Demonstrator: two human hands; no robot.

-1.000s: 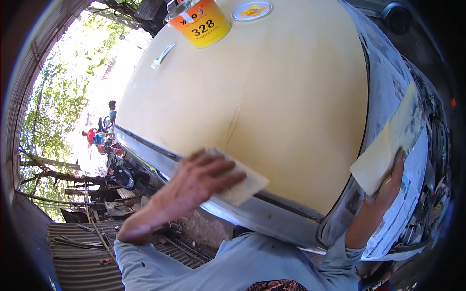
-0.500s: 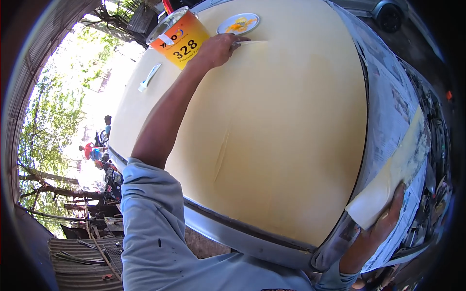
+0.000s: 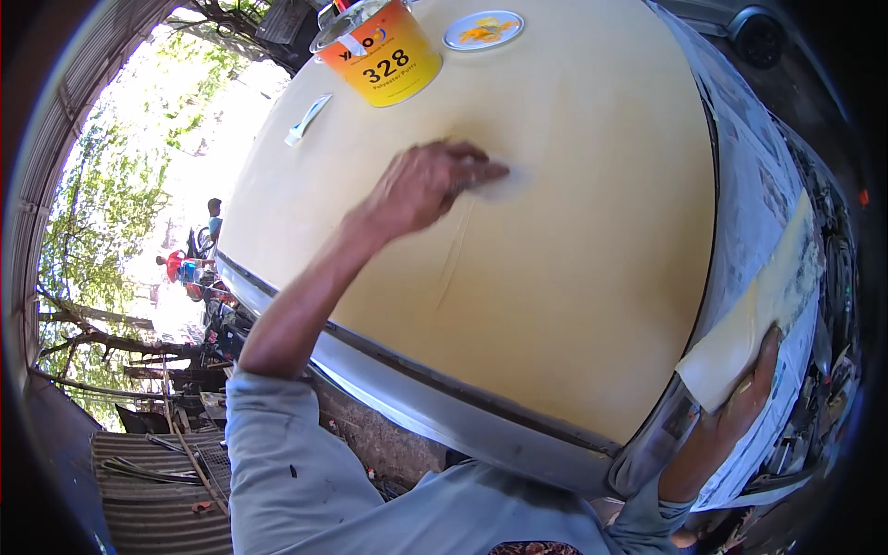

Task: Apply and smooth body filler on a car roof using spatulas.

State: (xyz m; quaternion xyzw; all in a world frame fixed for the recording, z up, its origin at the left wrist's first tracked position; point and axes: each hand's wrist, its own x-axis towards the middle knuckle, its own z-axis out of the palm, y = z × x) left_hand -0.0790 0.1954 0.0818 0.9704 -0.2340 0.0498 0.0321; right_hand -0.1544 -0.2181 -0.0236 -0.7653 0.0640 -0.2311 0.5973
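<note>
Biggest thing I've got is the cream panel (image 3: 573, 296), wide & curved, spread below the L fingers and out to all sides of them. Next the newspaper cover (image 3: 751, 157), along the panel's R edge, running up & away from the R fingers and also behind them. Then a cream sheet (image 3: 754, 310), dirty grey at its far end; it slants up & away from the R fingers, near corner just L of them.

R hand (image 3: 747, 388): fingers curled on the sheet's lower edge, gripping it, some of them hidden from me. L hand (image 3: 421, 190): over mid-panel, fingers bent, nearly closed, pinched tog. at the tips on smth small. Can't tell if they touch the panel, too blurred.

Orange-yellow tin (image 3: 381, 60) stands on the panel, up & a bit L of the L fingers, well apart. Round lid (image 3: 453, 35) w/ orange smears lies straight beyond those fingers, near the tin. Small white tube (image 3: 308, 119) is further off, up-L of them. Thin ridge (image 3: 454, 254) on the panel starts just below the L fingers. Smallest: pale piece (image 3: 509, 183) at the L fingertips, R side, shape too blurred to make out.
</note>
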